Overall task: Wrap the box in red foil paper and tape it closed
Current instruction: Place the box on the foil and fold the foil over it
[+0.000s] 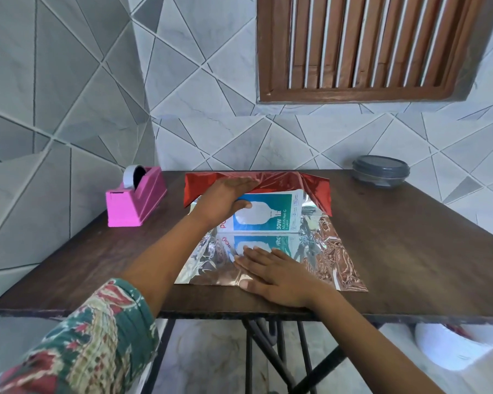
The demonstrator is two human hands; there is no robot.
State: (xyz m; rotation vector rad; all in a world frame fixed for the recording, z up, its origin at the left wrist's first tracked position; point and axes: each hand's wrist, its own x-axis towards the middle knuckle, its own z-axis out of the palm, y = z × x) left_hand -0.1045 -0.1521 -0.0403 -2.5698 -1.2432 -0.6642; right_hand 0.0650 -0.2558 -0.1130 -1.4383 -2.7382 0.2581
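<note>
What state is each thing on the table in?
box: lying flat on the foil, mostly uncovered
foil paper: silver side up, far edge folded onto box, untaped
left hand: flat, pressing that fold
right hand: flat on near foil
tape dispenser: roll loaded, untouched
grey container: lid on

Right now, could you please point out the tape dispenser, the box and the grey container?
tape dispenser [123, 209]: head view, pink front face.
box [268, 214]: head view, printed top face.
grey container [380, 164]: head view, its lid.
</note>
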